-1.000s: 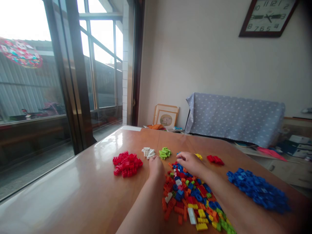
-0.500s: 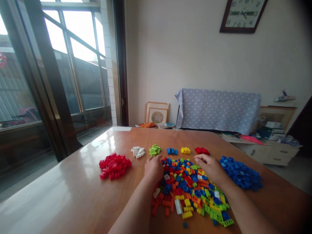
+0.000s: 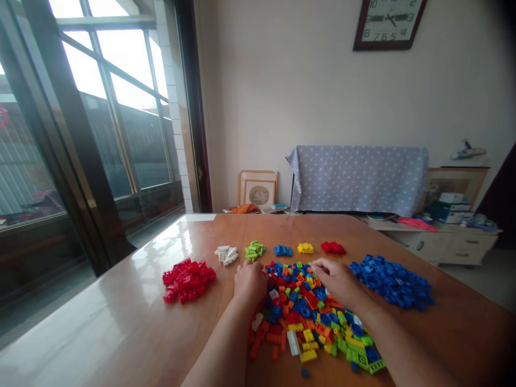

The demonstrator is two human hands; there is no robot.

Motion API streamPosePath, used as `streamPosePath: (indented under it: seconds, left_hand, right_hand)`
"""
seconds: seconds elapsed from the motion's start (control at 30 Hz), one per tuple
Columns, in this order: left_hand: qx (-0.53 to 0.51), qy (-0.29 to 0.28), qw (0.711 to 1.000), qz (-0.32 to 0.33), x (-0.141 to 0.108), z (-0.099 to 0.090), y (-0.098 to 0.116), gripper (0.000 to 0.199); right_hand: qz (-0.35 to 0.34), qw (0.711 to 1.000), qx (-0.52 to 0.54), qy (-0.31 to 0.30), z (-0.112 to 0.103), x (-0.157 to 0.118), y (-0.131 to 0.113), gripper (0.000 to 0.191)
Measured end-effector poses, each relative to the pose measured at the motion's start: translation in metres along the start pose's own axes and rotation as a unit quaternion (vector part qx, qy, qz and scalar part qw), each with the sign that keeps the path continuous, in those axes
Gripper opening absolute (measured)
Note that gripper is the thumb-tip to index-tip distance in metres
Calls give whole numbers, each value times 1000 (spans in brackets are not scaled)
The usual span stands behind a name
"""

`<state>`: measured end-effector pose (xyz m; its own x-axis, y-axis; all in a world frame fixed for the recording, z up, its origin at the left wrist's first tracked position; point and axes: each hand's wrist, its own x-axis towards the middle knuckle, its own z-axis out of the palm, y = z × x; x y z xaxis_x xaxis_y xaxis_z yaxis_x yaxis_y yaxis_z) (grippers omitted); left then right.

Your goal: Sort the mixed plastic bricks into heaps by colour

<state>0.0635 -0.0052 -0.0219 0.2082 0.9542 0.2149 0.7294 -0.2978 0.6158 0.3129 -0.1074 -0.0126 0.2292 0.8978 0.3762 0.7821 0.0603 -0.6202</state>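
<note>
A mixed pile of toy building bricks [image 3: 298, 306] in several colours lies on the table between my forearms. My left hand [image 3: 250, 280] rests at the pile's far left edge, its fingers curled, just in front of a small group of lime green bricks [image 3: 255, 250]. Over the far right part of the pile is my right hand [image 3: 334, 278], fingers bent and drawn together at the bricks. Whatever either hand may hold is hidden by the fingers.
Red bricks [image 3: 188, 280] are heaped on the left, blue bricks [image 3: 393, 282] on the right. Along the back stand small groups of white bricks [image 3: 226, 255], blue bricks [image 3: 282, 250], yellow bricks [image 3: 305, 248] and red bricks [image 3: 333, 248]. The wooden table [image 3: 133, 322] is glossy.
My right hand has moved left and closer over the pile. My left hand has shifted slightly left and nearer. The view has turned a little; the brick groups keep their places.
</note>
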Motion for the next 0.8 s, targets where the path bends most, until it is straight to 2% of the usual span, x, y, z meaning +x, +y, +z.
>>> streamPosePath:
  seconds: [0.23, 0.43, 0.53, 0.7, 0.8]
  left_hand:
    - [7, 2, 1000, -5, 1, 1, -1, 12]
    - [0, 2, 1000, -25, 5, 1, -4, 12]
    - [-3, -4, 999, -32, 7, 2, -6, 6]
    - [-10, -16, 999, -46, 10, 2, -9, 8]
    - [-17, -7, 999, -37, 11, 0, -6, 12]
  right_hand:
    - [-2, 1000, 3, 3, -1, 1, 0, 34]
    - [8, 999, -6, 36, -13, 3, 1, 36]
    - [7, 999, -12, 44, -15, 2, -1, 35]
    - [-6, 1000, -9, 24, -6, -1, -7, 33]
    - [-38, 999, -22, 14, 1, -1, -15, 29]
